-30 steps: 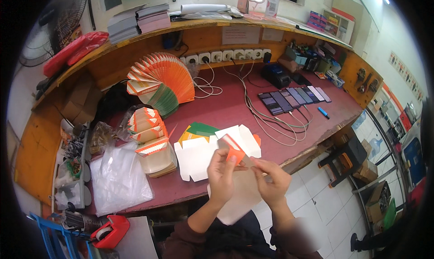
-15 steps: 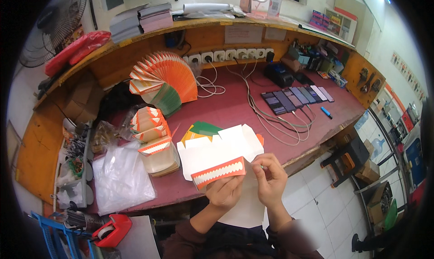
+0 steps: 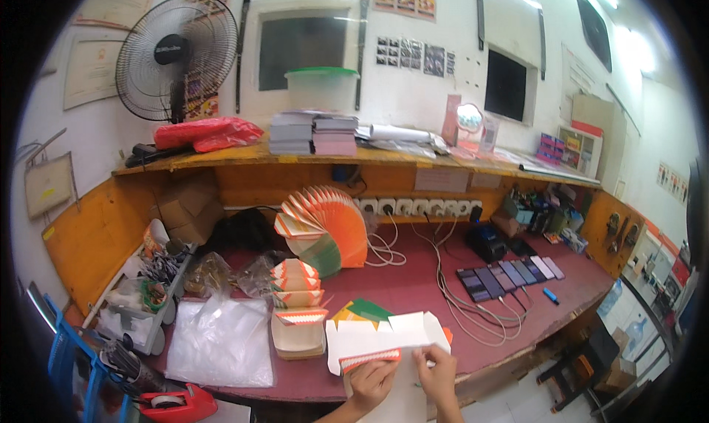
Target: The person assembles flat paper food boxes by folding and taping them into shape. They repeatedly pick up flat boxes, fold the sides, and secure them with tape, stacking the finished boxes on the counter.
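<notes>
A white, die-cut carton blank lies at the near edge of the table, its inner side up. My left hand is closed on its folded orange panel with a white scalloped band. At the right end of that panel, my right hand pinches thumb and finger together beside the blank's edge. Whatever is between those fingertips is too small to make out. Left of the blank stands a stack of folded cartons with orange scalloped edges. Green and yellow card pieces lie just behind the blank.
Orange and green cards stand fanned out farther back. Clear plastic bags lie at left, near a red tape dispenser. Phones with loose cables occupy the right side. A shelf runs along the back.
The view has tilted up, so the table and my hands sit lower in the picture. My left hand still holds the orange panel, and my right fingers remain pinched near its end.
</notes>
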A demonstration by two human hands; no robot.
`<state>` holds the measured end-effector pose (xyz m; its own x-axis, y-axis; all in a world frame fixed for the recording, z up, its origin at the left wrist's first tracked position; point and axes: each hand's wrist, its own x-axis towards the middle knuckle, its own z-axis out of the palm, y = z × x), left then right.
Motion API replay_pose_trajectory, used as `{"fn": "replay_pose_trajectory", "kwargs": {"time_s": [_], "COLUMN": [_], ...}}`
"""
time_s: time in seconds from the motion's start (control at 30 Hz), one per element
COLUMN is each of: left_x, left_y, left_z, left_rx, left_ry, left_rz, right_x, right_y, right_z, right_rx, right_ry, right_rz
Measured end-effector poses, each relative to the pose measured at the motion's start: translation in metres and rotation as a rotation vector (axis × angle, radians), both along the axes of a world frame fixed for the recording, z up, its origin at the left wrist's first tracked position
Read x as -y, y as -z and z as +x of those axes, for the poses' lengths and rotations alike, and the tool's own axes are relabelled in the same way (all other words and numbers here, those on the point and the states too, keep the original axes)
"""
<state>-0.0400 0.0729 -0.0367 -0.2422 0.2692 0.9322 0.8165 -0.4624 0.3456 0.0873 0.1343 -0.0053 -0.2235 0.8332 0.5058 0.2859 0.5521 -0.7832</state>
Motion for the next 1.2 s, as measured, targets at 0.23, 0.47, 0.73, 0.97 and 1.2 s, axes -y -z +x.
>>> {"fn": "replay_pose_trajectory", "kwargs": {"time_s": [0.23,0.47,0.73,0.97,1.2], "left_x": [0.016,0.031,0.061,0.069,0.066], "left_y": [0.066,0.056,0.040,0.017,0.005], "left_z": [-0.008,-0.005,-0.015,-0.027,-0.020], "left_rx": [0.056,0.224,0.658,0.816,0.915], "left_ry": [-0.079,-0.102,0.246,0.428,0.380], "left_rz": [-0.093,-0.143,-0.290,-0.229,-0.113], "right_x": [0.005,0.020,0.052,0.066,0.075], "right_y": [0.085,0.074,0.024,0.004,0.006], "right_z": [-0.021,-0.026,-0.041,-0.042,-0.060], "right_rx": [0.404,0.029,-0.086,0.101,-0.103], "right_ry": [0.056,-0.279,-0.286,-0.317,-0.485], "right_rz": [-0.018,-0.356,-0.138,0.240,0.018]}}
